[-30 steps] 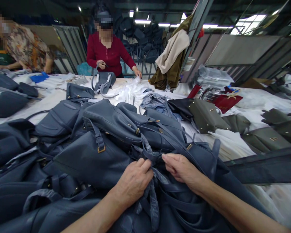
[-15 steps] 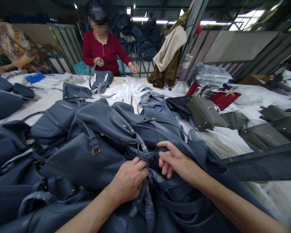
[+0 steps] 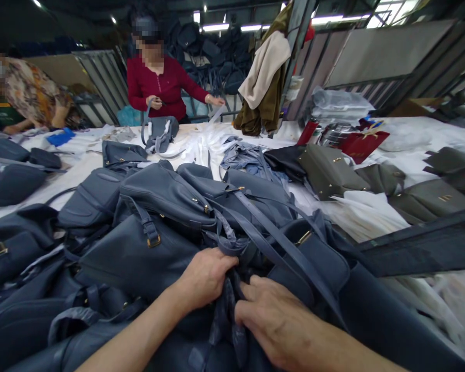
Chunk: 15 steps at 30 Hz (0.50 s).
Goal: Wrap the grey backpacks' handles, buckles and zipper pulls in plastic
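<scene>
Dark blue leather bags lie heaped in front of me. My left hand is closed on a blue strap partly wrapped in clear plastic, near the middle of the heap. Just right of it and lower, my right hand has its fingers curled at the plastic-wrapped strap ends that hang down. A bag with a gold clasp lies beyond my right hand, with long straps across it.
Across the table, a person in a red top handles a small blue bag and a white strip. Olive bags lie at right beside a dark rail. Another person is at far left.
My right hand has moved down and toward me, onto the hanging strap ends, its fingers now curled. The clasped bag at right has come into view. The person in red has lifted a white strip.
</scene>
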Available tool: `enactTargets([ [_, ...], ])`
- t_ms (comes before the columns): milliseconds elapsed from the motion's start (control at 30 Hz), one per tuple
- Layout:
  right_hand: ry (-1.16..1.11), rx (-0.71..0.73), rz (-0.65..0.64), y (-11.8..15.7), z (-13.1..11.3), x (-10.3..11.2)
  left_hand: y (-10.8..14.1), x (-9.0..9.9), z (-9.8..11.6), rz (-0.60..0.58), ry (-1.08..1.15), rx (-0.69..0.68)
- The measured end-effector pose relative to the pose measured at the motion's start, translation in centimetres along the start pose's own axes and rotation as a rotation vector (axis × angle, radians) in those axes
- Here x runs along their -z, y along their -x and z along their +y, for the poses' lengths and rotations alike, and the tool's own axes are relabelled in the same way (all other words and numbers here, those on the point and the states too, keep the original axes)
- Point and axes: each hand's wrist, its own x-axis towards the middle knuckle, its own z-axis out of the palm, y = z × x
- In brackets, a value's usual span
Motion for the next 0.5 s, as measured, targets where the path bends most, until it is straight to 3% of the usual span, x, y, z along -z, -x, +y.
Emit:
enactTargets([
  [167, -0.08, -0.02, 0.084, 0.1, -0.2, -1.4, 0.7, 0.2, 0.5, -0.084, -0.043, -0.081],
  [300, -0.246, -0.204, 0.187, -0.9, 1.5, -0.2, 1.7, -0.2, 1.2, -0.11, -0.091, -0.033],
  [500, 0.149, -0.372, -0.057, -3.8, 0.8, 2.6, 2.1, -0.4, 0.9, -0.101, -0.068, -0.063],
])
